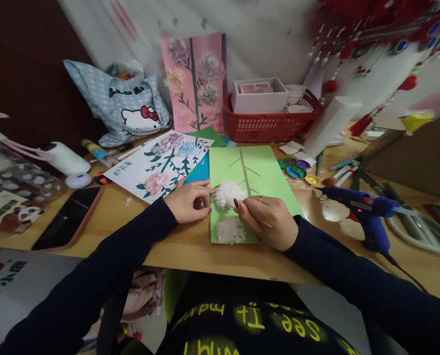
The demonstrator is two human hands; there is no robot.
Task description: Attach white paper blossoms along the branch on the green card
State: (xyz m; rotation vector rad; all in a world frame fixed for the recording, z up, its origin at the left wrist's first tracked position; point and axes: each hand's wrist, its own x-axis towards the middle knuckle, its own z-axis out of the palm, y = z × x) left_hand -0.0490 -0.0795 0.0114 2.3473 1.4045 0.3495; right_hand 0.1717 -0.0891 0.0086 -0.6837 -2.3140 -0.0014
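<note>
On the light green paper (269, 172) lie two fluffy white paper flowers, an upper flower (230, 194) and a lower flower (230, 230). Grey-green branch lines (245, 172) run up the sheet above them. My left hand (188, 199) rests at the paper's left edge, its index fingertip touching the upper flower and its thumb apart from it. In my right hand (269, 219) a thin pale stick (266, 224) is pinched like a pen. The stick's tip is at the upper flower's right side, partly hidden by my fingers.
A blue glue gun (367, 212), scissors (423, 231) and small paint palette (297, 170) are on the right. White flower artwork (131, 172) and a phone (68, 217) lie left. Behind stand pink flower artwork (214, 54), a red basket (267, 128) and a checked bag (101, 93).
</note>
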